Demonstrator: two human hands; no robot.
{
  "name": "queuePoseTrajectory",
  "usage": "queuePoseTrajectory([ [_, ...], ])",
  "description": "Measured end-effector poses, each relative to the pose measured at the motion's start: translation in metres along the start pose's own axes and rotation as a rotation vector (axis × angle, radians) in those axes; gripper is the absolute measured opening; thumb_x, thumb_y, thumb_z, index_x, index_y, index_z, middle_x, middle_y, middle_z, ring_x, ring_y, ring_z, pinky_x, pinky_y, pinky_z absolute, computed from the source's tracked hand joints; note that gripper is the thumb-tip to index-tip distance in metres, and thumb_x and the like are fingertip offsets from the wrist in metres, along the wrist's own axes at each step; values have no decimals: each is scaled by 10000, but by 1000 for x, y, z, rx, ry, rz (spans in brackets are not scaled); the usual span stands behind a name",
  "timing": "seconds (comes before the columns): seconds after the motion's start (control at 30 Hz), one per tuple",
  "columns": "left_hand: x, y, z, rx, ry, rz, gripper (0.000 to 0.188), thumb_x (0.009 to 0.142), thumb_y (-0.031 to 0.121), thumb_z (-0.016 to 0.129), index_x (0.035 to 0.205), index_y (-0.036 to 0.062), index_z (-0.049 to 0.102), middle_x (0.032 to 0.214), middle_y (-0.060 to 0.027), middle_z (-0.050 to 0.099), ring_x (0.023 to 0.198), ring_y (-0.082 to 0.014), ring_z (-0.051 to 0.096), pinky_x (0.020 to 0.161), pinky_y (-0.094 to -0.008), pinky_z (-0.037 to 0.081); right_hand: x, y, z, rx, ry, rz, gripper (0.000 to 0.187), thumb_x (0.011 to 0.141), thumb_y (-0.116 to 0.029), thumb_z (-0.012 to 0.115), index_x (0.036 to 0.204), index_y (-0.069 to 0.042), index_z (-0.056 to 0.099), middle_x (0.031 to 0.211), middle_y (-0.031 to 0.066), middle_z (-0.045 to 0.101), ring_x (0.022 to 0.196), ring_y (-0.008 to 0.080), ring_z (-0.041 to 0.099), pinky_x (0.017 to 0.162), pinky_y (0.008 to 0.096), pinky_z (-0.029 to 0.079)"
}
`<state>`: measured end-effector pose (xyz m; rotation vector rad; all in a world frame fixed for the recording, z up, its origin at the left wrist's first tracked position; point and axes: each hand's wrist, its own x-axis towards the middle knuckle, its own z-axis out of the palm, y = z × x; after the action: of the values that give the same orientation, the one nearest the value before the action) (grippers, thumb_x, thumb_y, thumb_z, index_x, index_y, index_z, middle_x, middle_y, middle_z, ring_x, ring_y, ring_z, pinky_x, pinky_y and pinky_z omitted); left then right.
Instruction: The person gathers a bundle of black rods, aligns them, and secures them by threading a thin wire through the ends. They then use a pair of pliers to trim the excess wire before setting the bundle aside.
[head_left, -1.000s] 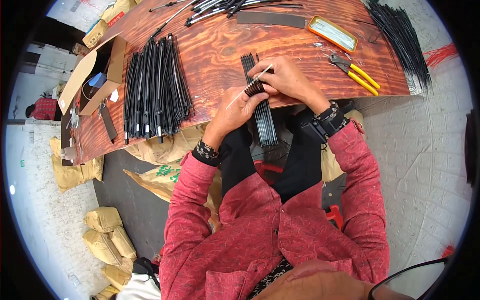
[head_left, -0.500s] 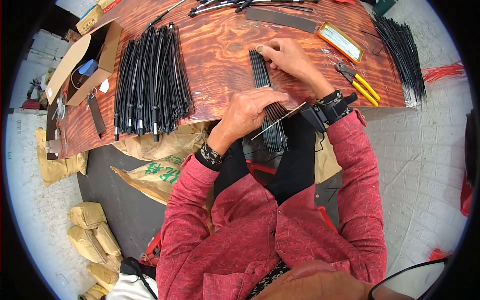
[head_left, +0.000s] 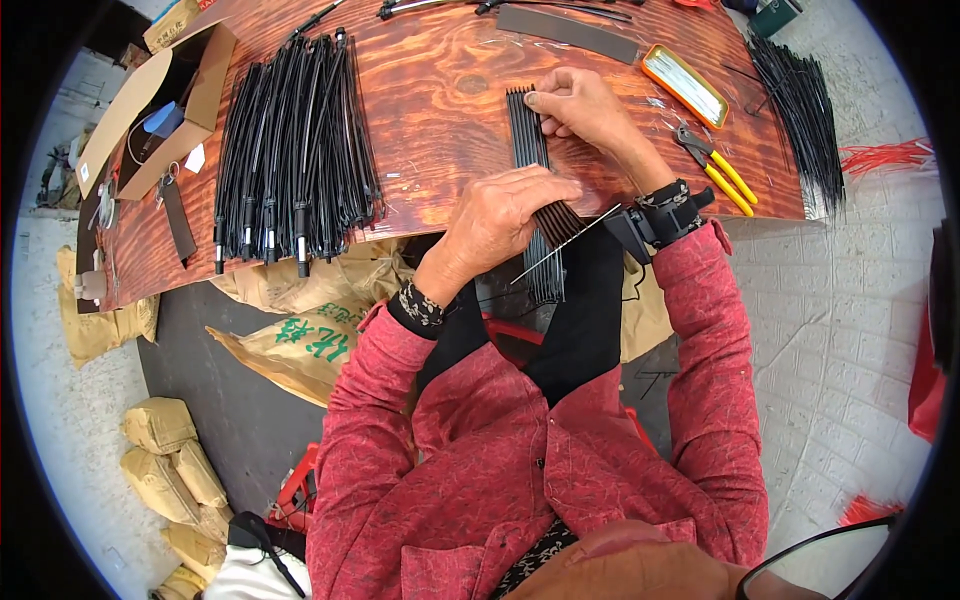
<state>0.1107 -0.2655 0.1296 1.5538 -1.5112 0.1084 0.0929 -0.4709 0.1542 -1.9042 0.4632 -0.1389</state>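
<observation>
- Left hand [head_left: 495, 215] — fingers together, laid across the row of thin black rods [head_left: 525, 130]; grip underneath hidden.
- Right hand [head_left: 582, 105] — thumb by the rods' upper ends; whether pinching one, I cannot tell.
- Rods overhang the wooden table [head_left: 440, 130], crossed by a thin pale stick [head_left: 567, 243].

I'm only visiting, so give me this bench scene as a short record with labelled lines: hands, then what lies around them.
Left hand: bent over a flat row of slim black rods; its grip is hidden
Right hand: fingertips at the row's far end
Across the row: thin, pale, straight stick
Worktop: red-brown wood-grained table
On its left: thick pile of black rods with black-and-silver ends; open brown cardboard box
On its right: yellow-handled metal cutters; orange-rimmed tray holding thin pale pieces
</observation>
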Motion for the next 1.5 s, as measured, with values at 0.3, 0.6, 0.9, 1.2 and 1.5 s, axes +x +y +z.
queuePoseTrajectory([
  [0.3, 1, 4, 0, -13, -23, -19, 286, 793, 7, 727, 1073, 64, 723, 1039, -85, 753, 989, -292, 727, 840, -368, 593, 6, 8, -10, 68, -93, 11, 227, 932, -191, 703, 1053, -18, 619, 843, 36, 690, 646, 98, 647, 572, 228, 515],
  [0.6, 6, 2, -3, -90, -42, -27, 218, 871, -31, 696, 1078, 35, 710, 1070, -104, 760, 1027, -278, 732, 872, -364, 585, 13, 12, -15, 127, -113, -189, 234, 892, -127, 685, 1056, 37, 662, 847, 89, 735, 595, 129, 658, 523, 249, 505],
  [0.9, 4, 5, -4, -115, -58, -140, 180, 897, -68, 648, 1053, 8, 694, 1082, -123, 755, 1049, -287, 726, 895, -360, 571, -3, 14, -2, -524, 312, -594, 316, 859, -295, 768, 1103, -113, 687, 945, 48, 748, 807, 296, 723, 672, 425, 571],
  [1.2, 5, 0, -1, -70, -12, -64, 290, 829, -57, 694, 1102, 39, 704, 1044, -143, 743, 990, -324, 729, 829, -385, 585, -16, 18, 14, -844, 485, -646, 238, 865, -314, 744, 982, -114, 693, 973, 45, 706, 899, 299, 690, 717, 440, 548],
  [1.5, 8, 4, -2, -40, -27, -153, 175, 909, -45, 652, 1065, 19, 701, 1058, -116, 752, 979, -306, 733, 845, -377, 573, -16, 25, 4, -654, 413, -603, 209, 884, -289, 719, 949, -90, 724, 959, 51, 680, 920, 315, 661, 778, 441, 527],
])
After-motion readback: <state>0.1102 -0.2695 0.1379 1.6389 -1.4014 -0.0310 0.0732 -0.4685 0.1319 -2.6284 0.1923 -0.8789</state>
